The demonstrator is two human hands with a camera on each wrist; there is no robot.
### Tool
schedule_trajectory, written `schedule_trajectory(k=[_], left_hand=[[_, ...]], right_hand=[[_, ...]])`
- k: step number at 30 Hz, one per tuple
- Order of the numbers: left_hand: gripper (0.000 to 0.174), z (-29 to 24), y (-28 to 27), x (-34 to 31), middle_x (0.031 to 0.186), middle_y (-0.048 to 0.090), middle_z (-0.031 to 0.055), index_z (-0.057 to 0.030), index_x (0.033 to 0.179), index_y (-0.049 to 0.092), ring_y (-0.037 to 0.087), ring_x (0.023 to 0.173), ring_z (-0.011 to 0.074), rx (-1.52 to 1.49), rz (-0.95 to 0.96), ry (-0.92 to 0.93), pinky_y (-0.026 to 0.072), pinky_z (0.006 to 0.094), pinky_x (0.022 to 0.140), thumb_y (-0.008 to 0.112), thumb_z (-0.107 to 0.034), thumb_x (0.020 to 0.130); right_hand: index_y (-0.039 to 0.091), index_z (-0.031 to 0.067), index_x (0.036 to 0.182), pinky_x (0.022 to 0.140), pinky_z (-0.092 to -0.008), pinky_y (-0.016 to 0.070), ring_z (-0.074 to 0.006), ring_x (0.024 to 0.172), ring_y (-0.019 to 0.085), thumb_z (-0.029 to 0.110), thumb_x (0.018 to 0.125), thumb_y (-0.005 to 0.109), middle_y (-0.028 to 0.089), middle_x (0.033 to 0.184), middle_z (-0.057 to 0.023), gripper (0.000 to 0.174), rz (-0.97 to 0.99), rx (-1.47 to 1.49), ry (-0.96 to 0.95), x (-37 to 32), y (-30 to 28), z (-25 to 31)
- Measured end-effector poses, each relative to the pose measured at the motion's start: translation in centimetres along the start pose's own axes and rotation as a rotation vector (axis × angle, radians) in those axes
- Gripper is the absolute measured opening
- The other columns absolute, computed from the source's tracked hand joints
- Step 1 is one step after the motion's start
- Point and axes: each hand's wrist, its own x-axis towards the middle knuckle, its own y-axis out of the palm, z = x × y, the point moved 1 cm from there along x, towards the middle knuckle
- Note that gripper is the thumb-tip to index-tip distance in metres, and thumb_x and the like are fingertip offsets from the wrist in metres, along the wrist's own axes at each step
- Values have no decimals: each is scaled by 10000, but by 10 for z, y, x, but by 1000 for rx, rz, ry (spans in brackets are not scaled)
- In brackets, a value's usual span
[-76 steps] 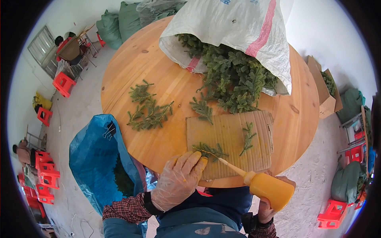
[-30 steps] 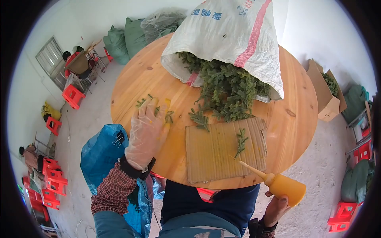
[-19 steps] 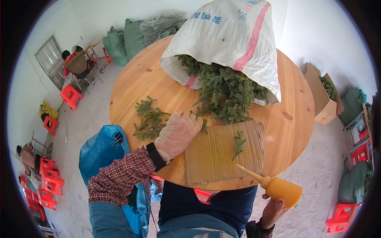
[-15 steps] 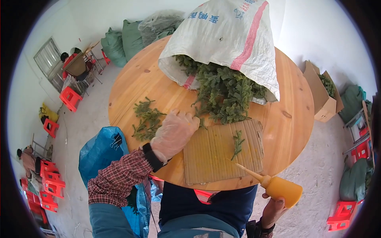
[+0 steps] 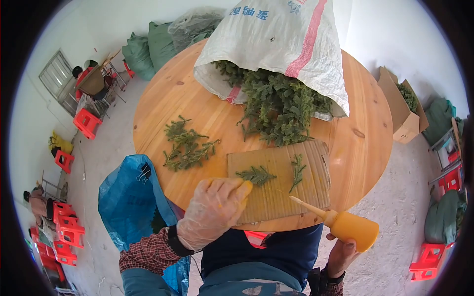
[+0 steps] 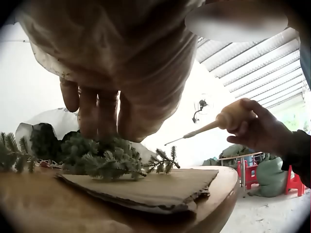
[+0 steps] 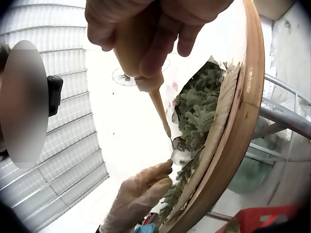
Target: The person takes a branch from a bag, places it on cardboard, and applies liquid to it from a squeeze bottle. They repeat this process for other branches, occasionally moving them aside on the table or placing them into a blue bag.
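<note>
My gloved left hand (image 5: 212,209) is over the near left part of a cardboard sheet (image 5: 264,204), fingers loosely bent, with nothing visible in them. Just beyond its fingertips a green fir sprig (image 5: 256,175) lies on the cardboard; in the left wrist view the fingers hang close over this sprig (image 6: 114,165). A second, narrower sprig (image 5: 297,172) lies to the right. My bare right hand (image 5: 341,254) grips a yellow squeeze bottle (image 5: 355,231) off the table's near right edge. Its long thin nozzle points left, over the cardboard's near right part.
A white woven sack (image 5: 276,44) spills fir branches (image 5: 281,108) onto the round wooden table (image 5: 365,163). Several loose sprigs (image 5: 185,145) lie at left. A blue bag (image 5: 131,202) hangs at the near left edge. Red stools (image 5: 88,123) and a cardboard box (image 5: 407,123) stand around.
My left hand went from the cardboard to the loose sprigs, then to the sprig near the sack, which now lies on the cardboard. The earlier glued sprig is gone from there. The bottle stays held.
</note>
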Motion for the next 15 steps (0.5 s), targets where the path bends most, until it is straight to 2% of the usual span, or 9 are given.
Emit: schedule_trajectory(k=[4,7,12,15], left_hand=[[431,-14,11,10,1197,616,133,-47,1233,632,576,1120,284,43,-16,-9,437,403,900,658,-281,873],[475,-19,26,2,1298,573,174,-22,1277,607,538,1207,325,99,107,21,430,415,944,629,-313,902],[514,-20,37,-9,1355,531,206,38,1285,589,513,1242,345,141,107,42,435,423,990,607,-318,915],[538,-20,40,-11,1375,520,220,55,1299,573,500,1271,359,116,124,41,440,436,1006,601,-326,919]], right_hand=[[455,7,1331,603,-319,553,-247,896,662,614,847,694,617,1151,-161,813,57,25,-6,2,9,-3],[455,1,1328,609,-326,561,-245,908,666,596,848,706,616,1149,-155,805,143,1,18,4,14,-2],[456,-13,1319,668,-341,576,-235,916,670,577,858,705,618,1148,-148,789,206,37,3,9,24,-9],[456,-25,1310,756,-353,574,-228,940,667,539,864,709,621,1141,-146,763,179,-234,-204,17,27,-21]])
